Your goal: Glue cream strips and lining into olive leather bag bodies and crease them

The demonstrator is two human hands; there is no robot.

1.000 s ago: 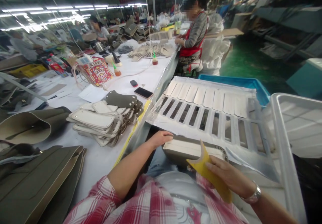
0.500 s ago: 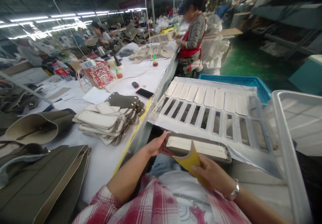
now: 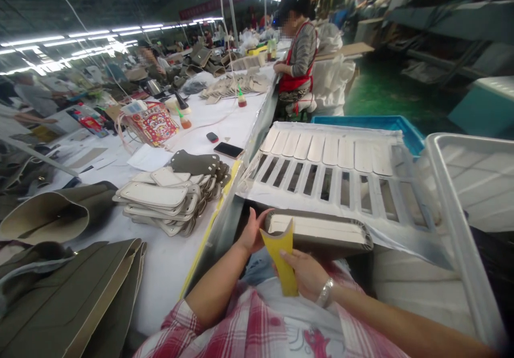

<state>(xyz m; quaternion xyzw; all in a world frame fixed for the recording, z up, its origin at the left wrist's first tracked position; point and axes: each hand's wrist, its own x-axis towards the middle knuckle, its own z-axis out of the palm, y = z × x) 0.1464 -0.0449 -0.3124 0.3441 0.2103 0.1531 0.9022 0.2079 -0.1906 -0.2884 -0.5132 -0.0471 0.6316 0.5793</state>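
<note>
My left hand is at the left end of a long grey leather bag piece with a cream inner face and pleated rounded corners. Its thumb points up, and its other fingers curl around that end, partly hidden. In my right hand is a yellow, flat scraper-like piece with a concave top edge, gripped between thumb and fingers. The yellow piece stands upright in front of the bag piece's left part, its tip overlapping the cream face in view; whether they touch I cannot tell.
Beyond the bag piece lies a white slotted rack with cream strips, over a blue tray. A white bin stands right. On the left table are stacked bag parts, a phone and glue bottles. A co-worker stands farther back.
My right hand has moved left with the yellow piece, which now stands more upright near the bag piece's left end. My left thumb has lifted from the bag piece's edge.
</note>
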